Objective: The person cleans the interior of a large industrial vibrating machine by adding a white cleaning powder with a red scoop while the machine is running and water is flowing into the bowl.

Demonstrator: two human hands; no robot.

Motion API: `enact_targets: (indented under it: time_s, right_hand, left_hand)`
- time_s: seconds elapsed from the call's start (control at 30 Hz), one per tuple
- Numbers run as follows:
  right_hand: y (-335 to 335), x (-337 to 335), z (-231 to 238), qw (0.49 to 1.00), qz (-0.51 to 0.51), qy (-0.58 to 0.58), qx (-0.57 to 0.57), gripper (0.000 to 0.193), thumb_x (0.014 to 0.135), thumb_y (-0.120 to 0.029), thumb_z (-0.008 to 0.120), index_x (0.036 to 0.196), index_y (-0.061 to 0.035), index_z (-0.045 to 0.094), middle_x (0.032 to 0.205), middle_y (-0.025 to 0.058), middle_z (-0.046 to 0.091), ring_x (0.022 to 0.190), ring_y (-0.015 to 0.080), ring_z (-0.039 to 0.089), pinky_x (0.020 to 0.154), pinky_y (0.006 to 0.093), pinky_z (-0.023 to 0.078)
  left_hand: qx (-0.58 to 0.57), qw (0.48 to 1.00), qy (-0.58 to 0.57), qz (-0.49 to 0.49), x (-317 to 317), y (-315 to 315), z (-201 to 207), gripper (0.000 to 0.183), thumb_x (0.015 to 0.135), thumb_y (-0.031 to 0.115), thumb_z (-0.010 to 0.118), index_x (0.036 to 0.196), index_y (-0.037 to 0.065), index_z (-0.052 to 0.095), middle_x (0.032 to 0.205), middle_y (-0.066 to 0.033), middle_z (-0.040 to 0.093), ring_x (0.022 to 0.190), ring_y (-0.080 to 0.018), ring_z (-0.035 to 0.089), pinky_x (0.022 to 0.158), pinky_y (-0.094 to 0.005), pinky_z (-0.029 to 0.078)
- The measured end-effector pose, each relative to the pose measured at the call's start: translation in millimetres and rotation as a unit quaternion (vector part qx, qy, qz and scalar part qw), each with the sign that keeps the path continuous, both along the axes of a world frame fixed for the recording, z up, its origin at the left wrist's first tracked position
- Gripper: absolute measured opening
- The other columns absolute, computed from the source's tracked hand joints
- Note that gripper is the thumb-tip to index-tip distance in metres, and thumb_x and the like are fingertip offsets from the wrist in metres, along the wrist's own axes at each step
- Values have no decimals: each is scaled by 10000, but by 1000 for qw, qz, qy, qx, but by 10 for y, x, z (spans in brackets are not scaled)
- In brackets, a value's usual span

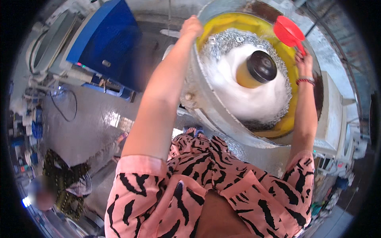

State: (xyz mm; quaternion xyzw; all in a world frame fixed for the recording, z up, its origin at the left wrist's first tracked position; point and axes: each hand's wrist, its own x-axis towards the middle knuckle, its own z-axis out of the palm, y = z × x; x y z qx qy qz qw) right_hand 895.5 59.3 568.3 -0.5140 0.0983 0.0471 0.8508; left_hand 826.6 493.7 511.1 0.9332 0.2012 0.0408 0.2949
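Observation:
A large round metal tub (226,115) with a yellow lining stands in front of me. Inside lies a ring of many small silvery metal pieces (283,93), with white foam or powder (226,85) heaped over part of it. A yellow post with a black cap (262,66) rises from the middle. At the tub's far left rim, my left hand (192,27) is closed over the edge. My right hand (303,61) grips the handle of a red plastic dipper (288,31) above the right side of the rim. The dipper's contents cannot be made out.
A blue machine cabinet (105,43) stands to the left, with a cable (75,105) on the wet grey floor (93,135) below it. Another person in dark patterned clothing (67,182) is at the lower left. A pale machine (329,115) stands right of the tub.

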Motion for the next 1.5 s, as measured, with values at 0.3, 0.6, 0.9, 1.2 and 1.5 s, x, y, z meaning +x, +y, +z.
enact_targets:
  time_s: [0.3, 0.6, 0.9, 1.2, 1.5]
  right_hand:
    - [26, -41, 117, 691, -19, -319, -649, 307, 817, -269, 521, 1054, -83, 582, 757, 138, 611, 641, 220, 581, 524, 294, 429]
    - [-27, 279, -130, 637, -157, -245, -714, 353, 802, -289, 491, 1030, -29, 562, 834, 200, 611, 726, 299, 607, 603, 379, 466]
    - [177, 313, -39, 995, -7, 78, 55, 132, 851, -191, 400, 806, -68, 382, 593, 43, 397, 416, 107, 331, 354, 226, 225]
    - [79, 294, -19, 989, -46, 104, 97, 179, 850, -216, 389, 771, -58, 361, 600, 34, 388, 410, 109, 309, 357, 239, 199]
    - [47, 246, 67, 989, -27, 70, 124, 162, 849, -210, 404, 823, -54, 370, 612, 69, 415, 404, 123, 324, 344, 241, 208]
  left_hand:
    - [1, 1000, 4, -9, 233, 124, -274, 437, 698, 104, 582, 1126, 90, 492, 1146, -160, 521, 1083, -302, 490, 884, -394, 418]
    - [-18, 1000, 17, -8, 199, 13, -96, 437, 719, 103, 563, 1144, 93, 466, 1172, -151, 502, 1103, -312, 468, 895, -400, 405]
    - [-48, 999, -2, -15, -5, -16, 91, 371, 739, 81, 509, 1107, 60, 467, 1157, -186, 500, 1087, -328, 474, 894, -398, 401]
    - [-17, 999, -17, -28, -11, -149, 181, 390, 698, 78, 552, 1075, 20, 476, 1104, -199, 530, 1059, -327, 494, 872, -375, 415]
    - [17, 999, -10, -40, 74, -52, 79, 511, 627, 184, 712, 1047, 7, 482, 1051, -195, 560, 1036, -308, 515, 845, -360, 432]
